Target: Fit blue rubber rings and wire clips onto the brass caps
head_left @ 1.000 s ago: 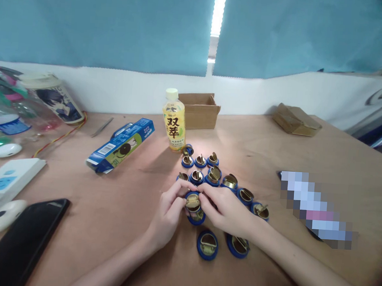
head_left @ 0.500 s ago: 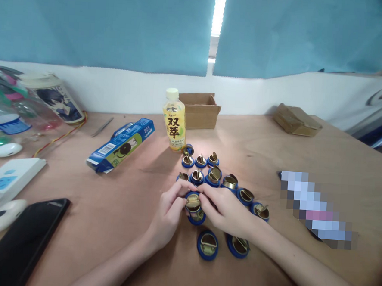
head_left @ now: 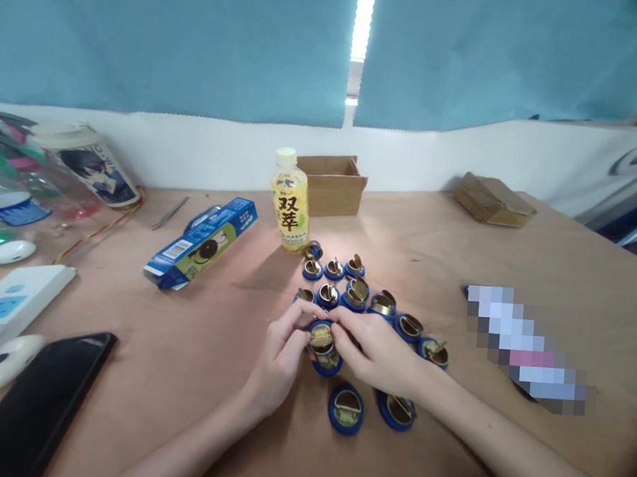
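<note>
Fingertips of both hands meet over one small blue-rimmed brass piece (head_left: 322, 336), held just above the table (head_left: 193, 346), a little nearer its front edge than its far edge. Left hand (head_left: 282, 355): thumb and forefinger curled in and pinched on the piece's left rim. Right hand (head_left: 377, 351): fingers closed on its right and upper rim, the rest of the hand hooding it. Grip, finger bend and wrist angle match the frames from half a second and one second back; no shift seen in either hand, and the piece sits at the same tilt, brass face up. A second blue piece (head_left: 328, 363) lies directly under the held one, touching or nearly so; I cannot tell which. Two more blue discs (head_left: 345, 407) lie toward the front edge, just beside the right forearm. The other like pieces (head_left: 354, 292) cluster in rows beyond the fingers, running toward the far edge, unmoved. A yellow drink bottle (head_left: 289, 201) stands upright behind them, a small open cardboard box (head_left: 333, 183) close by at the far edge. A blue carton (head_left: 202, 240) lies on its side toward the left. A black phone (head_left: 36, 401) rests at the front left corner. A flat brown packet (head_left: 492, 200) sits near the far right corner. All of these lie where they lay before.
</note>
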A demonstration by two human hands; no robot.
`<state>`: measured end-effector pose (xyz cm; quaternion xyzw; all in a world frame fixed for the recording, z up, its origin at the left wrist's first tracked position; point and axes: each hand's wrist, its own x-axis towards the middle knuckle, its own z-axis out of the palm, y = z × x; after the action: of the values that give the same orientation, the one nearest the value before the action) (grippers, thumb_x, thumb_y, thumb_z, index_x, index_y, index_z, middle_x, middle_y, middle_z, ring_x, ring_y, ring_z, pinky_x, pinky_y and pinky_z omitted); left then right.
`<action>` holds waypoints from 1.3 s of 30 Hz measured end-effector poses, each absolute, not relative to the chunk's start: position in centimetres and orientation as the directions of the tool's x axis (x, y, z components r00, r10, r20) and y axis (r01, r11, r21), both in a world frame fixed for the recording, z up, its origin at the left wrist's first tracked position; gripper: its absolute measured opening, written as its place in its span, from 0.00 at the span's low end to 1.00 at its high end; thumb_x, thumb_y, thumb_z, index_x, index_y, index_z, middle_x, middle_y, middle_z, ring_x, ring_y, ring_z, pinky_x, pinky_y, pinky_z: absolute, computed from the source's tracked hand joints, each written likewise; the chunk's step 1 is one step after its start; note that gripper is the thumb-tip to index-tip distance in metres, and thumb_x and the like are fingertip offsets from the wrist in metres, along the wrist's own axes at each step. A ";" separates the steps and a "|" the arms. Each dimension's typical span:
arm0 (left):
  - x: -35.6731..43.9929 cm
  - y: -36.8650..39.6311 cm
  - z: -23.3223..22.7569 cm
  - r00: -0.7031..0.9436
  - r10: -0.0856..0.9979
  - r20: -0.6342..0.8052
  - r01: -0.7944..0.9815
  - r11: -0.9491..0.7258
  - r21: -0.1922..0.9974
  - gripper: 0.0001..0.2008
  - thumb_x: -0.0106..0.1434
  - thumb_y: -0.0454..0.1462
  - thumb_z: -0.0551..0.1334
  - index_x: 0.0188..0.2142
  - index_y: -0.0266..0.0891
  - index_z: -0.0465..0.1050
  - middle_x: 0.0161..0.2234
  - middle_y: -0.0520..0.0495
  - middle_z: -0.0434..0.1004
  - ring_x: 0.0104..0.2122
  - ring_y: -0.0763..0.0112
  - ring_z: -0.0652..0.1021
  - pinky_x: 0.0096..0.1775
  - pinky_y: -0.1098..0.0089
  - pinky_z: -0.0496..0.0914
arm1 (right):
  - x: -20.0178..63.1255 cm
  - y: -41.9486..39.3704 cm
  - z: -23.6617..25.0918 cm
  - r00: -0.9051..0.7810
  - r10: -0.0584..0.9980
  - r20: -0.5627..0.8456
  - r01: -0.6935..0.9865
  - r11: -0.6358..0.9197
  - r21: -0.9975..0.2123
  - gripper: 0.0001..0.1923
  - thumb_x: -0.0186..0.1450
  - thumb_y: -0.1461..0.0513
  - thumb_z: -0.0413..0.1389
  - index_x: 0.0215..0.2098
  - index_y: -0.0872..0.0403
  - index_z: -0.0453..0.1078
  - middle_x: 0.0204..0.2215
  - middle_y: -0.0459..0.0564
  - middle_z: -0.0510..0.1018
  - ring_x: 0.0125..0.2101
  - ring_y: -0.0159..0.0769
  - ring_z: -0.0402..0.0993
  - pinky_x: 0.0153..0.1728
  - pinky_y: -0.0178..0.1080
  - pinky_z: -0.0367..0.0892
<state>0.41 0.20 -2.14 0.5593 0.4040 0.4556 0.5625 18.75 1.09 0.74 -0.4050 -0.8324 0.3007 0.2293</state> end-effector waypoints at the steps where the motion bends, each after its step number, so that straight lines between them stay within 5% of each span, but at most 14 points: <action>1: 0.4 0.2 -2.1 0.255 0.965 0.055 -0.057 -0.042 0.998 0.11 0.60 0.31 0.54 0.40 0.39 0.72 0.29 0.50 0.74 0.30 0.67 0.72 0.31 0.71 0.68 | 18.8 1.1 0.7 -0.567 0.811 0.141 0.535 0.493 -0.686 0.10 0.73 0.65 0.45 0.41 0.55 0.69 0.31 0.50 0.79 0.29 0.34 0.74 0.31 0.35 0.64; 39: 0.4 0.1 -2.2 0.262 0.964 0.035 -0.066 -0.018 0.998 0.11 0.61 0.32 0.54 0.41 0.39 0.71 0.29 0.51 0.73 0.28 0.69 0.72 0.29 0.72 0.69 | 18.8 1.1 0.4 -0.570 0.810 0.136 0.527 0.487 -0.696 0.10 0.73 0.65 0.46 0.40 0.55 0.68 0.31 0.50 0.79 0.30 0.36 0.76 0.32 0.35 0.66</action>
<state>0.36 0.08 -2.19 0.5523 0.4065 0.4515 0.5709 18.81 1.12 0.42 -0.4024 -0.8310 0.3071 0.2306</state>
